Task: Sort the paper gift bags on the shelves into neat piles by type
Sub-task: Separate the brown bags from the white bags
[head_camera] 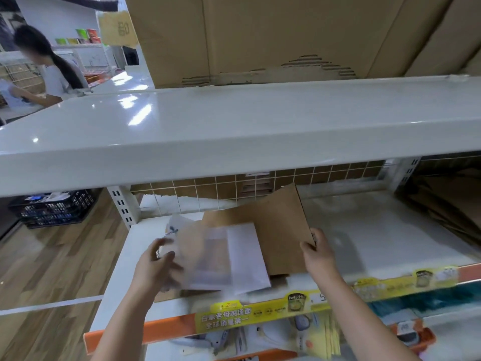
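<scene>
Left hand: our left hand [156,267] reaches in at about 7 o'clock of the view, fingers curled round the left edge of a white bag [229,259]; the hand and bag are blurred, so we cannot tell the exact hold.
Right hand: our right hand [316,252] comes in at about 5 o'clock and pinches the lower right corner of a brown bag [276,230], thumb on the near face, fingers behind.
White bag: flat and pale, with a faint printed panel; it lies over the left part of the brown bag, at its 8 o'clock.
Brown bag: plain kraft paper, tilted up, its far corner raised toward 12 o'clock against the wire grid [260,183] at the back.
Middle shelf: both bags are over the white middle shelf [377,230]; its front edge carries a yellow and orange price strip [260,313].
Other brown bags: a slumped heap of brown bags [447,204] sits at 3 o'clock, in the next bay, well apart from our hands.
Top shelf: a glossy white top shelf [234,121] spans the view, with big cardboard boxes [286,35] standing on it at 12 o'clock.
Lower shelf: packaged goods [307,332] show below at 6 o'clock, too blurred to name.
Floor: wood floor at 9 o'clock, with a black crate [54,207] on it.
Another person: a person [49,71] stands at 10 o'clock beyond the shelving.
</scene>
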The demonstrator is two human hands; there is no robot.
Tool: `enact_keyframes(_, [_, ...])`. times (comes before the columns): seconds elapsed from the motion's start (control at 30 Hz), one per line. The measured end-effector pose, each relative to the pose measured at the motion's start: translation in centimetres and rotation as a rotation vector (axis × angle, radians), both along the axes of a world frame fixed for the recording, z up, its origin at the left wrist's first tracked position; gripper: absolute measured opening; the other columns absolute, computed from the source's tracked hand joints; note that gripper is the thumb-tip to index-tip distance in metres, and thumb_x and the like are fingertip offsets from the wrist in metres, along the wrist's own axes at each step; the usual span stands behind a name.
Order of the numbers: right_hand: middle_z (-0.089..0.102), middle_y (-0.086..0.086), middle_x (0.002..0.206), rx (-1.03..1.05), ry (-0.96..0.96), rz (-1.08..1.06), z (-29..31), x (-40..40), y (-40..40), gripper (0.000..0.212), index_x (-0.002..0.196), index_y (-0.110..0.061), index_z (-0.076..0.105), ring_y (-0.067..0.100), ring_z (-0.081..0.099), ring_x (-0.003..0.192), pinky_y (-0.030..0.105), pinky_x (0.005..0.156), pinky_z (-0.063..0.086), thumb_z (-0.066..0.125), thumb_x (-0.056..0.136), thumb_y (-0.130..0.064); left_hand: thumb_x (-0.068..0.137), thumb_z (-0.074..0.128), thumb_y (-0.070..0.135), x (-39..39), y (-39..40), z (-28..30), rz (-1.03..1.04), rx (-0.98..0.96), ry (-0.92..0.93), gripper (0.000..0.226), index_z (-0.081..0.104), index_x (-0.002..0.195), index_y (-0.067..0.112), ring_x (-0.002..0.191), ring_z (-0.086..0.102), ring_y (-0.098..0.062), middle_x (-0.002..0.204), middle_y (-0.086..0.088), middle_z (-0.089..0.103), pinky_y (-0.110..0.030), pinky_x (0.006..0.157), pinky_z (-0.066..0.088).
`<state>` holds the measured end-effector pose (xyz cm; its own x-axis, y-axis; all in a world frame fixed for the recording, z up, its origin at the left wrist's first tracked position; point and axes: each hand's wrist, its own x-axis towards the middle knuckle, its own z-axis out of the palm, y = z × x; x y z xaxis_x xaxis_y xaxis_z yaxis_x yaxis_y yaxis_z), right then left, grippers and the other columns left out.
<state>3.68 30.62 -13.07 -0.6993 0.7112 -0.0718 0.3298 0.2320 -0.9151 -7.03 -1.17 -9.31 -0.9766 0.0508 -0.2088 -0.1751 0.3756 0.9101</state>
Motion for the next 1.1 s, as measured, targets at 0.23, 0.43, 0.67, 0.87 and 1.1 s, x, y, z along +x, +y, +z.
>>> enact_keyframes(0.23, [0.060,0.000,0.098,-0.183,0.202,-0.121,0.7,3.1,3.7,0.032,0.108,-0.027,0.049,0.016,0.057,0.082,0.029,0.070,0.041,0.050,0.093,0.001,0.099,0.047,0.009,1.9,3.1,1.4,0.042,0.267,0.118,0.018,0.056,0.110,0.019,0.028,0.049,-0.020,0.059,-0.007,0.069,-0.022,0.035,0.043])
enact_keyframes(0.43, [0.062,-0.006,0.090,-0.195,0.266,-0.114,1.9,6.7,8.7,0.031,0.110,-0.021,0.050,0.005,0.057,0.078,0.020,0.063,0.042,0.050,0.092,0.005,0.098,0.046,0.010,4.7,7.7,1.5,0.116,0.320,0.153,0.021,0.058,0.111,0.022,0.029,0.046,-0.013,0.054,-0.003,0.067,-0.021,0.043,0.039])
enact_keyframes(0.67, [0.064,-0.010,0.097,-0.250,0.258,-0.075,3.0,12.2,16.1,0.032,0.093,-0.035,0.056,0.006,0.060,0.085,0.024,0.065,0.045,0.051,0.094,-0.004,0.096,0.048,0.007,9.8,15.0,1.5,0.196,0.347,0.196,0.021,0.059,0.108,0.020,0.032,0.040,-0.012,0.051,-0.005,0.062,-0.015,0.039,0.032])
enact_keyframes(0.87, [0.060,-0.016,0.101,-0.305,0.237,-0.073,3.0,16.3,21.8,0.026,0.096,-0.037,0.056,0.005,0.057,0.088,0.024,0.069,0.044,0.053,0.096,-0.011,0.096,0.050,0.013,14.7,20.4,1.0,0.272,0.403,0.161,0.017,0.056,0.107,0.024,0.037,0.037,-0.008,0.067,-0.008,0.048,-0.015,0.038,0.032])
enact_keyframes(1.1, [0.066,-0.004,0.104,-0.315,0.249,-0.072,3.3,19.7,26.8,0.026,0.102,-0.030,0.062,0.010,0.060,0.092,0.024,0.067,0.042,0.052,0.096,-0.007,0.094,0.054,0.008,16.3,26.1,1.9,0.195,0.492,0.160,0.013,0.062,0.095,0.019,0.033,0.041,0.002,0.050,0.012,0.058,-0.007,0.034,0.028])
